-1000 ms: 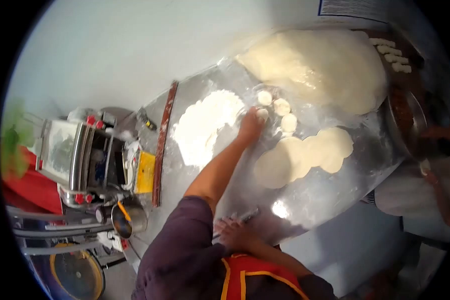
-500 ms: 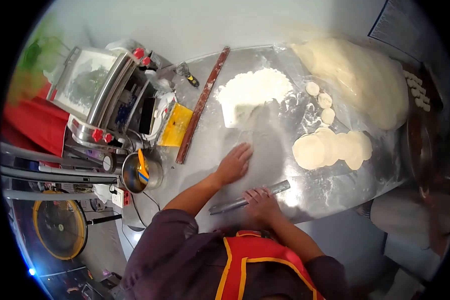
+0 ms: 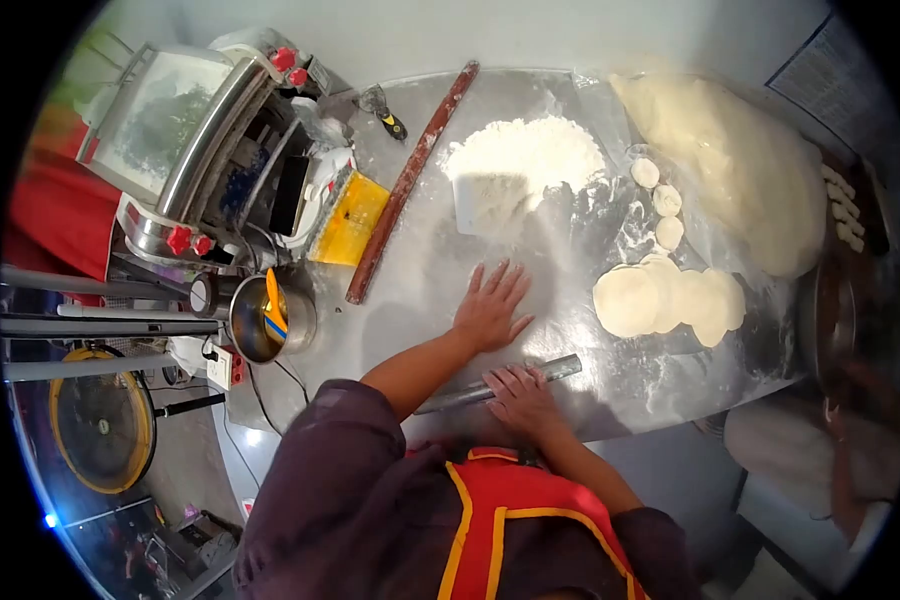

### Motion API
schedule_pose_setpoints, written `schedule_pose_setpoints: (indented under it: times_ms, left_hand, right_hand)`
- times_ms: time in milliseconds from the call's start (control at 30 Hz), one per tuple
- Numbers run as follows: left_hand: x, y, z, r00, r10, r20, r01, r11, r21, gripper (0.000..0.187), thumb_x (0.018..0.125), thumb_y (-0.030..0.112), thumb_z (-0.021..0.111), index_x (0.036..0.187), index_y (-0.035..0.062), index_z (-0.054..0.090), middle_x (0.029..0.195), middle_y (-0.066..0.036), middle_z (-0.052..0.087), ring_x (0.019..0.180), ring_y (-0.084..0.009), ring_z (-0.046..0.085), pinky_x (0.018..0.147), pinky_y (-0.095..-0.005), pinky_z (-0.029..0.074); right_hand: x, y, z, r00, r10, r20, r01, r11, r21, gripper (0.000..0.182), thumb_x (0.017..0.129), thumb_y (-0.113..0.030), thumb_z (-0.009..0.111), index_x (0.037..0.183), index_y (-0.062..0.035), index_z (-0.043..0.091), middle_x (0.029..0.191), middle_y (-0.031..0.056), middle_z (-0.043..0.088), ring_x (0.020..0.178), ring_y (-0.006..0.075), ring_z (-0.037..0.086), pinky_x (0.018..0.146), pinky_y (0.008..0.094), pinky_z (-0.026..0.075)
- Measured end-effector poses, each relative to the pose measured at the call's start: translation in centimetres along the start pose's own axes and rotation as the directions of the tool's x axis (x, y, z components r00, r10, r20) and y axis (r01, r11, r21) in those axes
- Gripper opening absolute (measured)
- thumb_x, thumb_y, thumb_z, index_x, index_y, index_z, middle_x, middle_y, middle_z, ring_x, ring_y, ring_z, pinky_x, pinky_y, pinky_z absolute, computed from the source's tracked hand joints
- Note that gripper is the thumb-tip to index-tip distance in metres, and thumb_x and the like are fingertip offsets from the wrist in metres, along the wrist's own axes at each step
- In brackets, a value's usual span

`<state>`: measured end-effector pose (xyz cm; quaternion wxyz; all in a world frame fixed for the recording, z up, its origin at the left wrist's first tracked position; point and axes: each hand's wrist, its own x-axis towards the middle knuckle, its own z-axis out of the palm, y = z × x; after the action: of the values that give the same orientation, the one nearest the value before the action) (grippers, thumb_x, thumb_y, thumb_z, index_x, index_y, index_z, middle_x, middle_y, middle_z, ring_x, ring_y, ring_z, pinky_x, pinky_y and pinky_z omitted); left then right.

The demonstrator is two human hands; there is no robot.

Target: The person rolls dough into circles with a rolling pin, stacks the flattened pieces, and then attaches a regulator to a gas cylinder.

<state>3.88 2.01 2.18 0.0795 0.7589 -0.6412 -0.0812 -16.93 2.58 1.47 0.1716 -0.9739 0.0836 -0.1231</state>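
My left hand (image 3: 492,310) is spread over the floured steel table (image 3: 400,345), palm down, with no object in it. Closer to my body, my right hand (image 3: 523,400) has its fingers laid over a grey rolling pin (image 3: 562,369), whose left part is hidden by my left forearm. Beyond the left hand lies a heap of white flour (image 3: 540,150), with a flat pale rectangular piece (image 3: 466,205) at its near edge. Thin round dough wrappers (image 3: 630,300) overlap on the right. Three small dough discs (image 3: 667,200) sit above them.
A large plastic-covered dough mass (image 3: 730,170) fills the back right. A long reddish-brown stick (image 3: 410,185) lies left of the flour. Further left are a roller machine (image 3: 205,130), a yellow box (image 3: 350,222) and a metal pot (image 3: 300,318). Another person's arm (image 3: 842,470) shows at right.
My left hand has opened its fingers wider and shifted slightly right on the table. My right hand stays on the rolling pin. The camera view has tilted a little.
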Motion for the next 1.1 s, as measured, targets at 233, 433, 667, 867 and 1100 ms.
schedule_pose_setpoints:
  times_ms: [233, 433, 667, 867, 1100]
  left_hand:
    - [1.6, 0.4, 0.4, 0.995, -0.001, -0.096, 0.002, 1.000, 0.005, 0.072, 0.093, 0.057, 0.043, 0.148, 0.0109, 0.033, 0.156, -0.013, 0.026, 0.147, -0.0314, 0.015, 0.117, -0.0559, 0.007]
    - [-1.3, -2.0, -0.6, 0.980, -0.186, -0.074, 0.154, 0.935, -0.320, 0.045, 0.090, 0.031, 0.056, 0.130, 0.0112, 0.052, 0.137, -0.012, 0.047, 0.132, -0.0338, 0.038, 0.109, -0.0464, 0.030]
    - [-10.5, -1.6, 0.5, 0.980, -0.173, -0.098, 0.135, 0.940, -0.314, 0.037, 0.087, 0.021, 0.059, 0.121, 0.0068, 0.056, 0.129, -0.010, 0.053, 0.125, -0.0294, 0.046, 0.105, -0.0433, 0.036]
    - [-16.3, -1.6, 0.6, 0.942, -0.300, -0.153, 0.280, 0.950, -0.139, 0.056, 0.094, 0.035, 0.053, 0.139, 0.0033, 0.044, 0.147, -0.012, 0.042, 0.139, -0.0273, 0.034, 0.114, -0.0522, 0.022]
    - [-4.7, -7.1, -2.8, 0.912, -0.350, -0.213, 0.355, 0.935, -0.019, 0.062, 0.098, 0.045, 0.040, 0.146, 0.0059, 0.036, 0.153, -0.008, 0.033, 0.145, -0.0244, 0.023, 0.117, -0.0554, 0.011]
  right_hand:
    - [0.6, -0.2, -0.2, 1.000, 0.004, 0.002, -0.004, 1.000, 0.023, 0.054, 0.082, -0.038, 0.065, 0.128, -0.0127, 0.053, 0.130, 0.0069, 0.052, 0.120, 0.0262, 0.048, 0.105, 0.0502, 0.034]
    - [0.5, 2.7, -3.6, 0.988, 0.142, 0.055, -0.149, 0.976, 0.157, 0.047, 0.071, -0.017, 0.073, 0.115, -0.0113, 0.058, 0.119, 0.0120, 0.054, 0.114, 0.0312, 0.050, 0.104, 0.0544, 0.033]
    - [2.0, 1.1, -4.8, 0.974, 0.221, 0.058, -0.225, 0.971, 0.075, 0.040, 0.073, -0.016, 0.072, 0.111, -0.0133, 0.061, 0.107, 0.0089, 0.056, 0.107, 0.0301, 0.051, 0.104, 0.0526, 0.032]
    - [2.5, 0.5, -2.2, 0.943, 0.322, -0.082, -0.331, 0.934, -0.135, 0.060, 0.082, -0.024, 0.068, 0.135, -0.0050, 0.049, 0.135, 0.0158, 0.051, 0.126, 0.0331, 0.045, 0.110, 0.0535, 0.026]
    - [12.5, 7.6, -1.5, 0.899, 0.429, -0.083, -0.432, 0.844, -0.319, 0.056, 0.098, -0.032, 0.042, 0.147, -0.0039, 0.034, 0.153, 0.0150, 0.033, 0.142, 0.0319, 0.029, 0.115, 0.0562, 0.016]
